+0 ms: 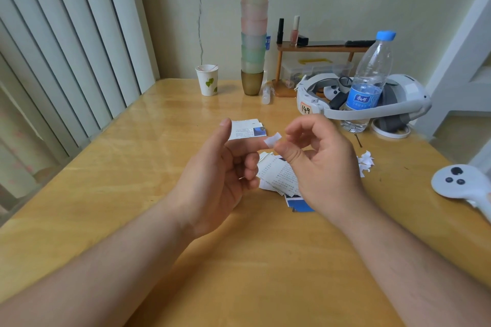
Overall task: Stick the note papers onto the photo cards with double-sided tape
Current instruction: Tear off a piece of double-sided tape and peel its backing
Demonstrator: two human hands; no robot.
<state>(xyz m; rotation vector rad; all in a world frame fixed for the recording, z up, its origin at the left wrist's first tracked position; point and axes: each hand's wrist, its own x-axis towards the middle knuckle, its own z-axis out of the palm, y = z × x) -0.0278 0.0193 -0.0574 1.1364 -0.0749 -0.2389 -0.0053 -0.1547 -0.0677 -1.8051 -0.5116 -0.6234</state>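
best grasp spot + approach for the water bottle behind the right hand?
Probably the water bottle at its clear body just above the blue label, from the front-left. It stands upright; the headset band crosses its base and wraps its right and rear, so lower or right-side approaches look blocked.

Both hands raised, left hand [225, 175] half-curled, right hand [324, 164] fingers pinching.

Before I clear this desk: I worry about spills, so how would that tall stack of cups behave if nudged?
The stack of cups looks tall and narrow on one small base cup, so it would likely tip. The cups seem thin plastic, probably light, so they would scatter rather than break.
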